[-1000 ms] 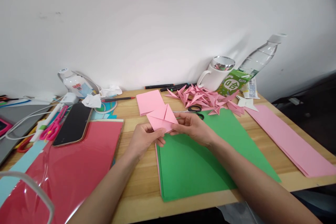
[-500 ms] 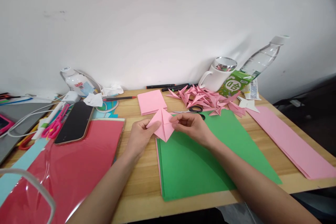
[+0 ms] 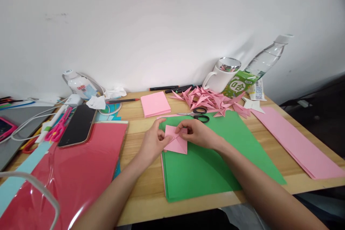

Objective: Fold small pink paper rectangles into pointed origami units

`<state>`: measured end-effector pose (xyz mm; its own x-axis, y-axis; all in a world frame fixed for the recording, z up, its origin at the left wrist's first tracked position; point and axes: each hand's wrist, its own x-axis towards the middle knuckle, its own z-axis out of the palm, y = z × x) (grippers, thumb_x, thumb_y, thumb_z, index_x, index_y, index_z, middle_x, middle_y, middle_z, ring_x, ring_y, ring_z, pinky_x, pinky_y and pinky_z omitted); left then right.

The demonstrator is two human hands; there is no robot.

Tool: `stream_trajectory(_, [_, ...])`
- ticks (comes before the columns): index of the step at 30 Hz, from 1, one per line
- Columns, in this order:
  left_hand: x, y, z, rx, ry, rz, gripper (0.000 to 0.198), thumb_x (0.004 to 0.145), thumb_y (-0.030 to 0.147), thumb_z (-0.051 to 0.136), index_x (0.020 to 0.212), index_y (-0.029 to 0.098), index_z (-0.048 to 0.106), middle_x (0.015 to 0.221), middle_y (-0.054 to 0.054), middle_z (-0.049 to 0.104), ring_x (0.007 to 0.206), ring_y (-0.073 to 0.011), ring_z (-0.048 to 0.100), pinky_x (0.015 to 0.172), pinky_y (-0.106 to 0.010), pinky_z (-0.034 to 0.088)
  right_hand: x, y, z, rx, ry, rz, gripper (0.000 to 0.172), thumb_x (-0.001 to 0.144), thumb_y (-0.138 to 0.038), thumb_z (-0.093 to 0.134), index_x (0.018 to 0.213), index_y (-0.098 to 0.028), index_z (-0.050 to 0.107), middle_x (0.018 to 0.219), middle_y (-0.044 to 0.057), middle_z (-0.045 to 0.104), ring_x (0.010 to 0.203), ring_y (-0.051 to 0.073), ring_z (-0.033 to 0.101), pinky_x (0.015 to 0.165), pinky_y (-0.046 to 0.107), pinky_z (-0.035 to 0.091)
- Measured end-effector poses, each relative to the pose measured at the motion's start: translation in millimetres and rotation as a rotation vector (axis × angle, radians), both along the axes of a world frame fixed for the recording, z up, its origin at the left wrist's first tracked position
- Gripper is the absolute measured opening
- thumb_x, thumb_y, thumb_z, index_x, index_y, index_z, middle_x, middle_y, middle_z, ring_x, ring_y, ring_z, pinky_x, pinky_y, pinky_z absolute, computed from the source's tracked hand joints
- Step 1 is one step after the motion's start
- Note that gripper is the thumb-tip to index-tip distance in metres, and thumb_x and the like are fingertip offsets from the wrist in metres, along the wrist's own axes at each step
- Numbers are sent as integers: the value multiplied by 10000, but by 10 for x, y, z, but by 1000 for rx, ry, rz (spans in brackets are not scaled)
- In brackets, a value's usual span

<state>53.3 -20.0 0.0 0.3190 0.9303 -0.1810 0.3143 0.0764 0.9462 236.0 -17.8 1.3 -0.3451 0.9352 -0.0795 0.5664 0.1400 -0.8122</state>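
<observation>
A partly folded pink paper square (image 3: 177,142) lies low over the green sheet (image 3: 215,158) near its top left corner. My left hand (image 3: 153,143) pinches the paper's left corner with closed fingers. My right hand (image 3: 196,133) pinches its upper edge from the right, fingers curled over the fold. Behind them a stack of pink squares (image 3: 155,103) rests on the wooden table (image 3: 140,187).
Black-handled scissors (image 3: 198,114) and a pile of folded pink pieces (image 3: 210,101) lie behind the green sheet. A white mug (image 3: 222,74), a bottle (image 3: 265,61) and pens stand by the wall. Long pink strips (image 3: 293,142) lie right; red paper (image 3: 67,176), a phone (image 3: 78,125) and pink scissors (image 3: 57,128) left.
Both hands have lowered the pink paper from the air down onto the green sheet and turned it, so the folded flaps now face up.
</observation>
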Motion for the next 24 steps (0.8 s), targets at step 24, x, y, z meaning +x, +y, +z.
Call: stream_trajectory(24, [154,-610,-27,1217,1097,-556,211,822,2,400,867,66,595,810,-119,619,806,-231,566,705,-341,459,281,-581,-18,749,-603,410,159,868,-153,503,1018,-134,554,1126,166,570,1122,277,533,897,429,493])
